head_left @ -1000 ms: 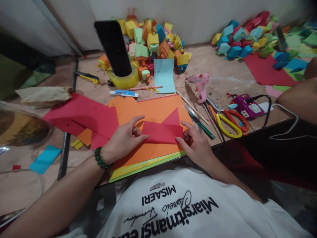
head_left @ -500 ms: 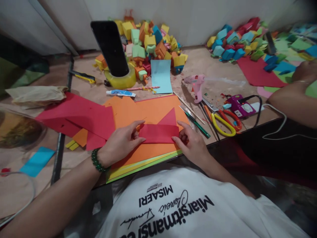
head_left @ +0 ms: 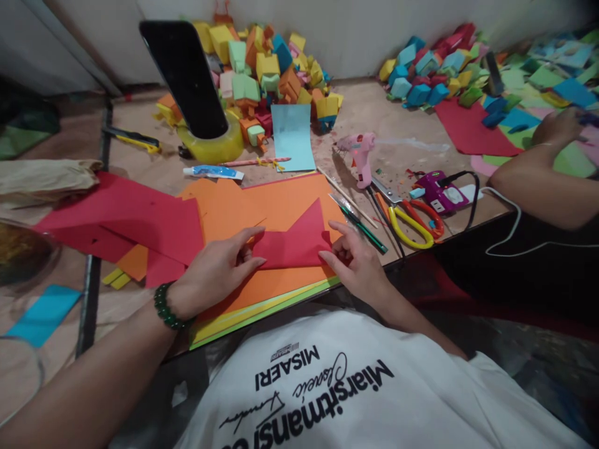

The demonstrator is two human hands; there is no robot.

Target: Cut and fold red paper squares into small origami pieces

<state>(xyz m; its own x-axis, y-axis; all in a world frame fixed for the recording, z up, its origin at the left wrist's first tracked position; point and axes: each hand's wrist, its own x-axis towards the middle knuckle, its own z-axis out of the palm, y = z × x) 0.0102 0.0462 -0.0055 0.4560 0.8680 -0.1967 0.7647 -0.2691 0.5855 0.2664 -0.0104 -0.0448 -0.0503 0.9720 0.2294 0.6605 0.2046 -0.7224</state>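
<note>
A folded piece of red paper (head_left: pixel 292 251) lies over a stack of orange, yellow and green sheets (head_left: pixel 281 285) at the table's front edge. My left hand (head_left: pixel 224 265) pinches its left end between thumb and fingers. At the right end, my right hand (head_left: pixel 353 259) grips the paper with the thumb near the lower corner and the fingers curled behind. Just beyond the fold, a red triangular part (head_left: pixel 312 215) rests on the orange sheet; whether it belongs to the same piece I cannot tell.
Behind the stack stand a phone (head_left: pixel 187 81) in a tape roll (head_left: pixel 210 144) and heaps of folded paper pieces (head_left: pixel 262 65). To the right lie a pink glue gun (head_left: pixel 360 156), scissors (head_left: pixel 412 226), a green pen (head_left: pixel 367 231) and a purple adapter (head_left: pixel 440 192). Another person's arm (head_left: pixel 538 181) reaches in.
The whole view has shifted slightly, so things appear further left. Both hands stay on the red paper's ends, and its folded strip now blends with the triangle behind it.
</note>
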